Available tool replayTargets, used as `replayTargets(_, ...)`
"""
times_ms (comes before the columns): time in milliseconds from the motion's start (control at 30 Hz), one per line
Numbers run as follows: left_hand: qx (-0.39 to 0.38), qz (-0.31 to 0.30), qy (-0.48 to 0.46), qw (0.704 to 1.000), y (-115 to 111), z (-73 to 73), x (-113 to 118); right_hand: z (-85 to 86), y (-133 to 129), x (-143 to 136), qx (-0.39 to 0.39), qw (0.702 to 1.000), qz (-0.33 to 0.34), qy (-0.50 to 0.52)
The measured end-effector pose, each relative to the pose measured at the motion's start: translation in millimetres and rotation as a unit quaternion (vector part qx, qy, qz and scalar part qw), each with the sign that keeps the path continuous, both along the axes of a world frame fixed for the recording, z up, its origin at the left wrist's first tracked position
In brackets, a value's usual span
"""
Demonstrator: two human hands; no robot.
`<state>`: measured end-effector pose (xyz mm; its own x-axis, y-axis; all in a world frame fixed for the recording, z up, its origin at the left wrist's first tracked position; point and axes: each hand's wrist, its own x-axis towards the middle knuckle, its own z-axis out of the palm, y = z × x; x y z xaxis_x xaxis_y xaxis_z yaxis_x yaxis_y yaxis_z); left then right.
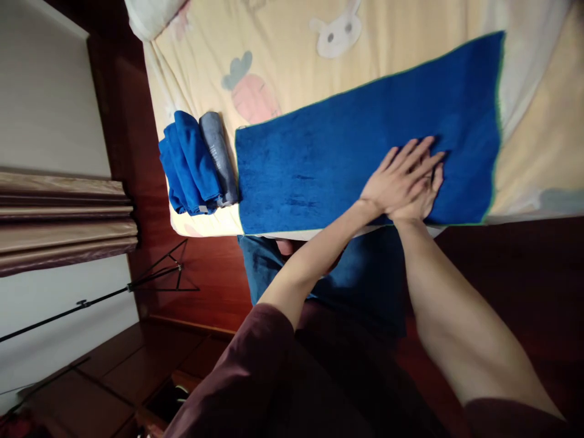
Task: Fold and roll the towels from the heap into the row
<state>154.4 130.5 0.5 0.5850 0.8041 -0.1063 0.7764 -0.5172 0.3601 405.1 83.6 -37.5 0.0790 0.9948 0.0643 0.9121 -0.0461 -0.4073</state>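
Observation:
A blue towel [314,158] with a thin green edge lies spread out flat along the near side of the bed. On its right part my two hands rest crossed, one over the other. My left hand [399,176] comes from the left arm and lies on top, palm down with fingers spread. Beneath it, partly covered, my right hand [422,198] presses on the cloth, its visible fingers stretched out. Left of the spread towel sit a rolled grey towel [218,155] and several folded or rolled blue towels [189,167], side by side.
The bed [292,79] has a pale yellow sheet with a carrot and rabbit pattern. A white pillow or bedding [152,15] is at the top left. On the left stand a black tripod [159,277] and a brown curtain [64,213]. A drawer [171,395] is at lower left.

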Motion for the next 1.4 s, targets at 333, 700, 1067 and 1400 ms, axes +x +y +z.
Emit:
replayTargets(333,0.033,0.046,-0.04,0.998,102,-36.6,18,-1.6,-2,-5,0.016,0.999,-0.034,-0.003)
replayTargets(700,0.037,0.302,0.078,0.949,142,-6.7,-157,-4.9,-1,-4,0.04,0.999,-0.031,-0.011)
replayTargets(1067,0.09,0.282,0.022,0.955,76,6.0,-151,-4.1,0,-6,0.056,0.997,-0.041,-0.022)
replayTargets(1400,0.121,0.381,0.03,0.916,-77,-20.1,-164,-3.4,-3,-11,0.063,0.996,-0.041,-0.043)
